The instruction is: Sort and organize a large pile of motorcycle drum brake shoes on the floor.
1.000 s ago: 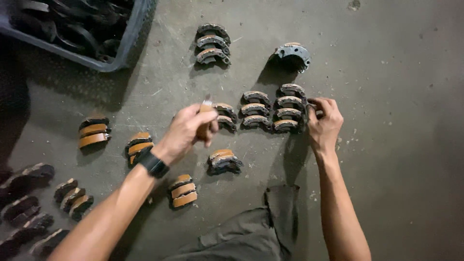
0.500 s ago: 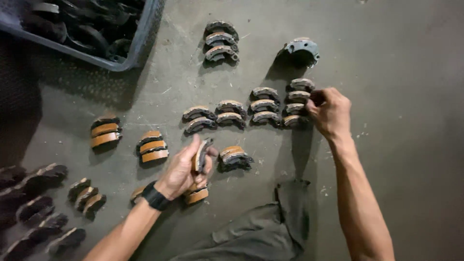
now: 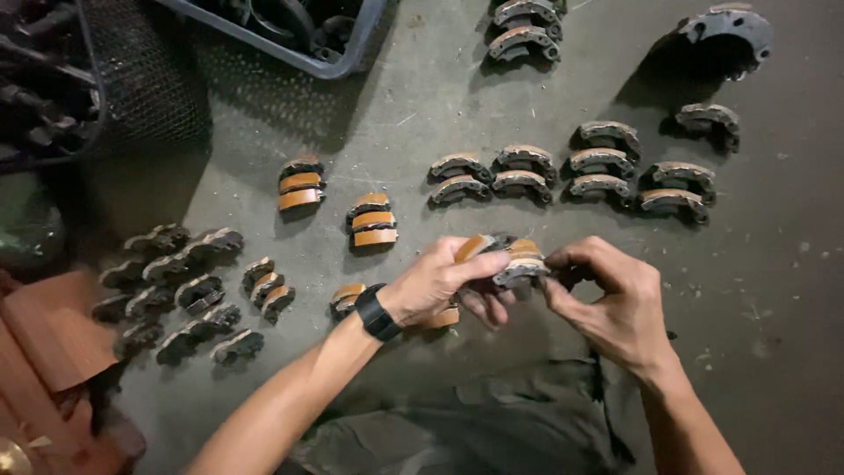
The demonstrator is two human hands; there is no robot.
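Our fingertips (image 3: 492,264) are pinched in tight from both sides on a little bunch of curved brake shoes (image 3: 512,257), the ones with the orange-brown lining, so neither hand is spread at all. The left hand (image 3: 440,286) wraps over the bunch from its left with the thumb on top, and there's a black watch (image 3: 376,313) on that wrist. The right hand (image 3: 611,303) closes on the same bunch from its right, fingers curled. We're holding the bunch just above the grey concrete floor (image 3: 791,290), over our dark green trouser leg (image 3: 492,422). Taking that bunch as the reference: just past it, further from us, sit rows of grey worn shoes (image 3: 571,171) laid out in pairs. Up and to its left are two neat stacks of orange-lined shoes (image 3: 373,220), and another small stack (image 3: 346,297) sits right by our left wrist. Far left of the bunch is a loose spread of darker shoes (image 3: 176,281). Way beyond the bunch, at the top edge, there's a dark plastic crate (image 3: 352,48) with parts in it, and off to the top right a round metal plate (image 3: 725,26).
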